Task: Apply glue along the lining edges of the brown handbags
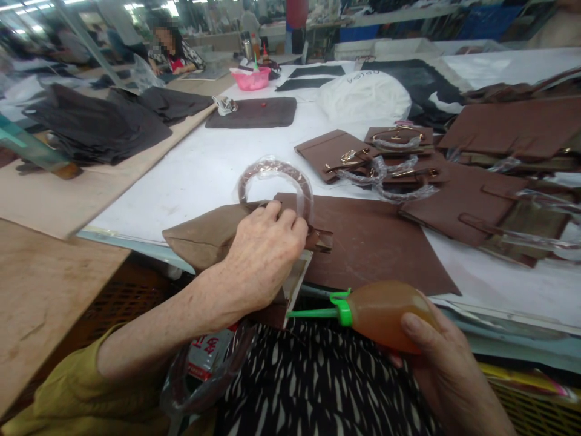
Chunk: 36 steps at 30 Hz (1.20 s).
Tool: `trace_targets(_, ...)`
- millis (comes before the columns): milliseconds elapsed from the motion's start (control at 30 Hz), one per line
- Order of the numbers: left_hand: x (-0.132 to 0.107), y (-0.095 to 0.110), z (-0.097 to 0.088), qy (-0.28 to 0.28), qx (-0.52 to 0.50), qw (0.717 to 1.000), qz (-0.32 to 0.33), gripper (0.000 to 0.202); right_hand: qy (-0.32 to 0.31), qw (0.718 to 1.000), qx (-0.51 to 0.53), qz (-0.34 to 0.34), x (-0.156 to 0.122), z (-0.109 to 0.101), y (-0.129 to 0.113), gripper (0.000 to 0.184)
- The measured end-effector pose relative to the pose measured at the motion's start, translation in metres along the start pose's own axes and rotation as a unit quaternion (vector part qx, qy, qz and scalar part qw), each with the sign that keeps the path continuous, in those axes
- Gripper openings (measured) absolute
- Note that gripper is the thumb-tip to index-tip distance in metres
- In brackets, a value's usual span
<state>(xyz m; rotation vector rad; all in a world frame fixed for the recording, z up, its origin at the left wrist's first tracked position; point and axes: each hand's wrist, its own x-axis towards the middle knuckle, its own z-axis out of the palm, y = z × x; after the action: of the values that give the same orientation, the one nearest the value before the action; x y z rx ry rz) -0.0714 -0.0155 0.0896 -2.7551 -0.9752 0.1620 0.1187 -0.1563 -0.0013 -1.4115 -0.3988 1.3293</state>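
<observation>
My right hand (447,357) is wrapped round a glue bottle (385,312) of amber liquid with a green nozzle. The nozzle tip touches or nearly touches the edge of a brown handbag piece (297,278) at the table's front edge. My left hand (267,254) is closed on the top of that piece, its fingertips partly hidden. A plastic-wrapped handle (276,169) arches beyond the left hand, and a tan lining (204,233) spreads to its left. Another wrapped handle (175,387) hangs down over my lap. Under the work lies a flat brown panel (376,242).
Several brown bags with wrapped handles (463,200) are piled at the right. Dark folded pieces (100,121) lie at the left, near a pink basket (251,79) and a white bundle (365,97) farther back. Another person (175,57) sits at the back left.
</observation>
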Motion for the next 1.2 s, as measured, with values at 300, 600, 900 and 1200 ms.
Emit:
trace_targets(300, 0.001, -0.001, 0.002, 0.008, 0.004, 1.000, -0.007, 0.008, -0.019, 1.000, 0.015, 0.001, 0.003, 0.007, -0.002, 0.033)
trace_targets(600, 0.001, -0.001, 0.002, 0.017, 0.013, 1.000, -0.007, 0.012, -0.029, 0.999, 0.014, 0.010, -0.004, 0.007, 0.000, 0.033)
trace_targets(900, 0.004, -0.002, 0.001, 0.015, 0.011, 1.000, -0.012, 0.011, -0.020, 0.995, -0.084, -0.041, -0.016, -0.007, 0.000, 0.042)
trace_targets(1200, 0.002, -0.002, 0.001, 0.010, 0.000, 1.000, -0.013, 0.012, 0.081, 0.957, -0.235, -0.148, -0.013, 0.004, -0.019, 0.046)
